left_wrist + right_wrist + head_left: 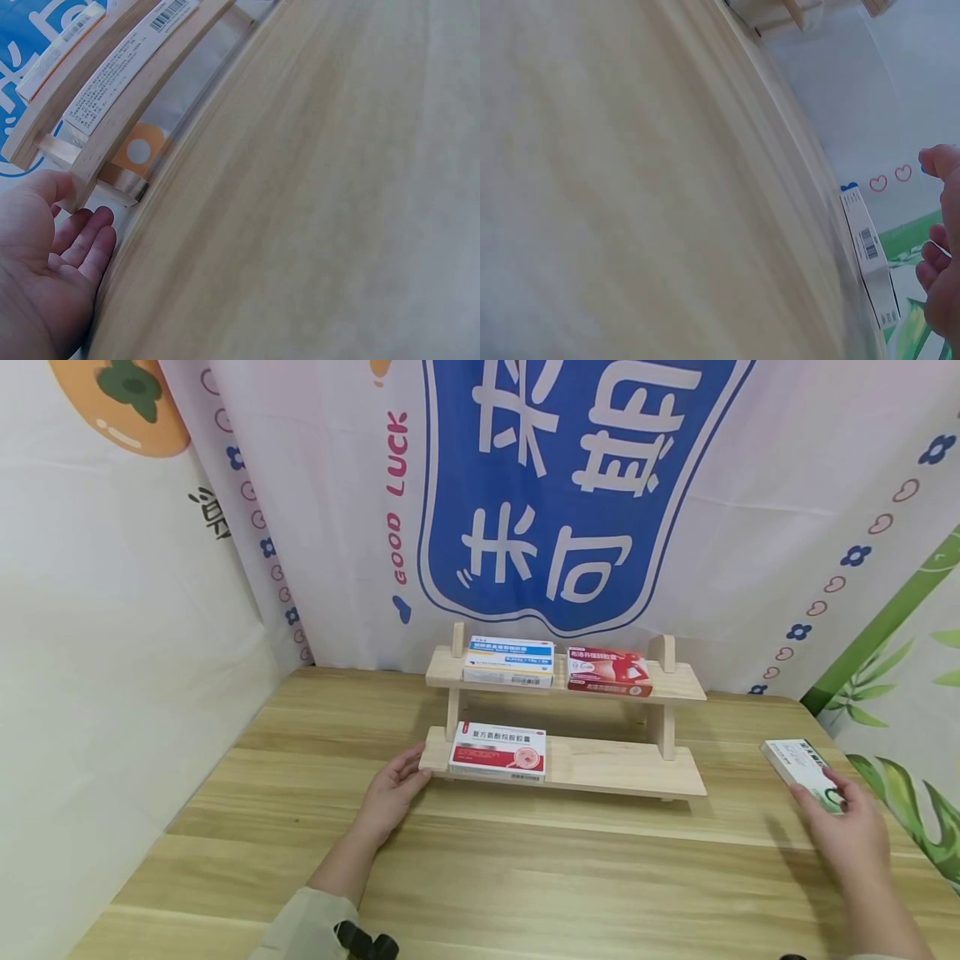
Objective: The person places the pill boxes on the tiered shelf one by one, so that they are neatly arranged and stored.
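At the left end of a two-tier wooden display shelf (626,764), my left hand (390,793) holds the lower board's tip. In the left wrist view the thumb lies against the board end (90,161) and the fingers curl below it. My right hand (855,831) is over a white and green medicine box (798,764) lying on the table at the right. The right wrist view shows that hand's thumb (937,161) raised apart from the box (870,259); the fingers' contact with it cannot be made out.
A red and white medicine box (498,752) sits on the lower tier, left side. The upper tier bears a blue and white box (510,662) and a red box (609,672). Behind the wooden table (525,877) hangs a printed cloth (337,527).
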`<control>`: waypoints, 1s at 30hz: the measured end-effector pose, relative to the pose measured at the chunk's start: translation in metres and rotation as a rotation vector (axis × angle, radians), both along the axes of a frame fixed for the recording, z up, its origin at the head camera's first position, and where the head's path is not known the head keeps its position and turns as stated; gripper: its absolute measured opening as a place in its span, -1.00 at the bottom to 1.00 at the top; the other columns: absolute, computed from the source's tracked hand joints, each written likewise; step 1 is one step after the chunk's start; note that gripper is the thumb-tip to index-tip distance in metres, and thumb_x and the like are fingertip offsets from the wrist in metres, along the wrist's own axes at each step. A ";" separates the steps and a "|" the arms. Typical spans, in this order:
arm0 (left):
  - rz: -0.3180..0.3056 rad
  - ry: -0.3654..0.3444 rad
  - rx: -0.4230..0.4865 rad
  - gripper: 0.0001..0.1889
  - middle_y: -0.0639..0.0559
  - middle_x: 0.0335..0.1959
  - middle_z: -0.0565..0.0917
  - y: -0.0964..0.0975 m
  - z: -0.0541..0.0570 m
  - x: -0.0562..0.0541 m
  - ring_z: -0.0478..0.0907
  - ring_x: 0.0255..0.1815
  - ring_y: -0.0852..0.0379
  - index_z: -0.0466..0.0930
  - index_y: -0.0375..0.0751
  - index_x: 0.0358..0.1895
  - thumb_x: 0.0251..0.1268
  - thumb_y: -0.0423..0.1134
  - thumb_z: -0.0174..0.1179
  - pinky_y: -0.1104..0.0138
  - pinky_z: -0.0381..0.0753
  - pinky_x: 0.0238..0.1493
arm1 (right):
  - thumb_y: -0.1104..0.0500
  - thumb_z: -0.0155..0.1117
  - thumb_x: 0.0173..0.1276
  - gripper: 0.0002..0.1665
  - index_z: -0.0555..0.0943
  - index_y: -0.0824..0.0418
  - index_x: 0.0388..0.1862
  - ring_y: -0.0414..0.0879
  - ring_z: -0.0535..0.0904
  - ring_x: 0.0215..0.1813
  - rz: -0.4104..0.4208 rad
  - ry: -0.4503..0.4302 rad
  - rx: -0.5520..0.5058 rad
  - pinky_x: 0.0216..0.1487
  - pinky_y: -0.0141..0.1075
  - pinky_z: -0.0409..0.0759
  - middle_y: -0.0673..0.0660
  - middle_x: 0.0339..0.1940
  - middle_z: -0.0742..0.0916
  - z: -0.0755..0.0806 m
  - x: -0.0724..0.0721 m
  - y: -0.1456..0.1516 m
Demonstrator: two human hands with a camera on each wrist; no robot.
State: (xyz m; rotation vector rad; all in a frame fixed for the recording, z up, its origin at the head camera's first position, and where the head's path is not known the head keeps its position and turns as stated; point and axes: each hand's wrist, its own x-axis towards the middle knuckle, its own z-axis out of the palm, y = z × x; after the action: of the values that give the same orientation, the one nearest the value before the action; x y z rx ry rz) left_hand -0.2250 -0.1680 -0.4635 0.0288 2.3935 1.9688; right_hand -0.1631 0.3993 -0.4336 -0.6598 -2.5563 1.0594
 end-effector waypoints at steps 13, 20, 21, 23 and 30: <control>-0.002 -0.005 0.005 -0.47 -0.21 0.38 0.45 0.000 0.001 0.002 0.41 0.39 -0.11 0.29 -0.16 0.44 0.45 -0.26 0.11 0.10 0.38 0.45 | -0.16 0.10 0.41 -0.05 0.05 0.37 0.53 0.54 -0.08 0.50 -0.033 -0.113 0.000 0.42 0.40 0.02 0.59 0.51 0.04 -0.013 0.002 0.029; 0.010 0.015 -0.005 -0.47 -0.23 0.36 0.47 -0.001 -0.003 0.000 0.44 0.36 -0.12 0.30 -0.19 0.43 0.42 -0.27 0.14 0.15 0.43 0.41 | -0.21 0.09 0.40 0.03 -0.03 0.42 0.54 0.50 -0.10 0.51 -0.063 -0.185 -0.011 0.47 0.34 0.03 0.59 0.51 0.01 -0.020 0.003 0.033; 0.013 0.015 -0.006 -0.47 -0.22 0.35 0.48 -0.001 -0.003 -0.001 0.45 0.36 -0.12 0.31 -0.19 0.42 0.42 -0.28 0.14 0.16 0.43 0.41 | -0.22 0.09 0.40 0.05 -0.05 0.41 0.54 0.50 -0.10 0.51 -0.068 -0.197 -0.014 0.47 0.34 0.03 0.58 0.51 0.00 -0.021 0.003 0.034; 0.013 0.016 -0.004 -0.47 -0.23 0.35 0.48 0.000 -0.003 -0.001 0.45 0.36 -0.12 0.31 -0.19 0.42 0.42 -0.28 0.14 0.16 0.44 0.40 | -0.25 0.09 0.39 0.08 -0.08 0.40 0.55 0.49 -0.10 0.51 -0.076 -0.219 -0.019 0.47 0.33 0.04 0.58 0.52 -0.02 -0.023 0.002 0.036; 0.002 0.010 0.006 -0.47 -0.22 0.36 0.47 0.000 -0.001 0.000 0.44 0.37 -0.11 0.30 -0.18 0.43 0.43 -0.29 0.13 0.15 0.41 0.42 | -0.26 0.08 0.38 0.10 -0.08 0.44 0.54 0.49 -0.12 0.53 -0.066 -0.259 0.028 0.48 0.33 0.03 0.58 0.52 0.00 -0.025 -0.001 0.042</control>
State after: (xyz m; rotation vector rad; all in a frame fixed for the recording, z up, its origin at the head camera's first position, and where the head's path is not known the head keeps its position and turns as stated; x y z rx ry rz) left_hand -0.2255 -0.1679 -0.4646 0.0361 2.3943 1.9817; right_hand -0.1639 0.4411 -0.4582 -0.9220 -2.7373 0.9709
